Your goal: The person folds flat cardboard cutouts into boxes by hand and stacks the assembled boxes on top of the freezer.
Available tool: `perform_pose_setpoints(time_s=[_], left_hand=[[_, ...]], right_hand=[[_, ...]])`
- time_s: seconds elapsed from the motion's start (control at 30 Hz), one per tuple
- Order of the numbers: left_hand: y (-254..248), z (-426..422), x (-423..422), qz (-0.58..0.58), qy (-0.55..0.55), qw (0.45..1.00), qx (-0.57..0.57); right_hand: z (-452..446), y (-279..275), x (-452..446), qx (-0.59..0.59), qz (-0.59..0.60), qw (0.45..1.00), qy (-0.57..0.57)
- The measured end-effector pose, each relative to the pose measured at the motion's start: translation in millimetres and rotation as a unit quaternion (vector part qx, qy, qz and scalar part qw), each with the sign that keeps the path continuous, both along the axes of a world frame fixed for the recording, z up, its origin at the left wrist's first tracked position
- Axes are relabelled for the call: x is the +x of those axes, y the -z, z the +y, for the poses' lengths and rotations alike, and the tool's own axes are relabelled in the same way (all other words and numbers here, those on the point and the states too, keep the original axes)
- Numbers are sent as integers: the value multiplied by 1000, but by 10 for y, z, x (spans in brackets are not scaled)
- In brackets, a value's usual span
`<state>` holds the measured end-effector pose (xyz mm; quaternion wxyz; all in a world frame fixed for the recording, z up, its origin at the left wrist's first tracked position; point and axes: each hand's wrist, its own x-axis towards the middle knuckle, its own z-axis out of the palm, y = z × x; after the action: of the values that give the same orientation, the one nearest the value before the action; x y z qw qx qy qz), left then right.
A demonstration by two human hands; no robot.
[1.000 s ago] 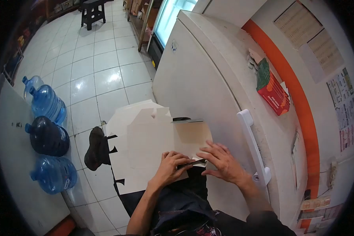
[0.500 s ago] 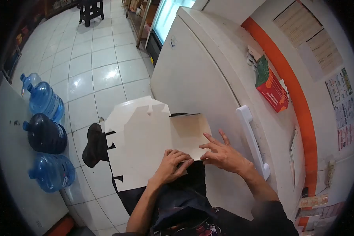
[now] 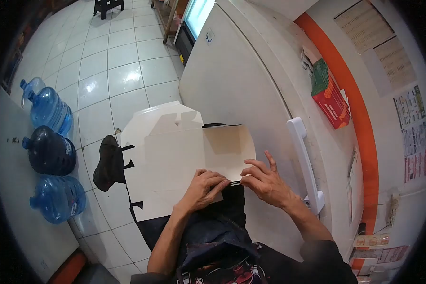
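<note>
A partly folded white cardboard box (image 3: 168, 163) lies across my lap, its wide panel and slotted flaps spread to the left and its right end raised. My left hand (image 3: 204, 188) is closed at the near edge of the box, thumb and fingers pinching the cardboard near a corner. Just to the right, my right hand (image 3: 265, 183) pinches the near corner of the raised end with thumb and index finger, while its other fingers stay lifted. A dark strip of the box's outer side shows between the two hands. Part of that corner is hidden by my fingers.
Several large water bottles (image 3: 52, 151) stand on the tiled floor at left. A white freezer (image 3: 236, 71) with a handle (image 3: 305, 163) is close on my right, with a red and green box (image 3: 330, 99) on it. A dark stool (image 3: 108, 7) stands far back.
The view has shifted slightly, so the surroundings appear moved. My right hand has closed in a little on the box's near corner; my left hand keeps its grip there.
</note>
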<state>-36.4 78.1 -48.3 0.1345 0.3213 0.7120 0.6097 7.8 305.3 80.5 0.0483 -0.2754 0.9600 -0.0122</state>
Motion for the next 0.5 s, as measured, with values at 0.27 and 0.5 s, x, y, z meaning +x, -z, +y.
perform_pose_setpoints(time_s=[0.27, 0.5], left_hand=[[-15, 4, 15, 3, 23, 1000, 2], [10, 36, 84, 2, 5, 1000, 27]], right_hand=[[-68, 115, 56, -10, 60, 998, 15], [-6, 155, 208, -34, 75, 997, -1]])
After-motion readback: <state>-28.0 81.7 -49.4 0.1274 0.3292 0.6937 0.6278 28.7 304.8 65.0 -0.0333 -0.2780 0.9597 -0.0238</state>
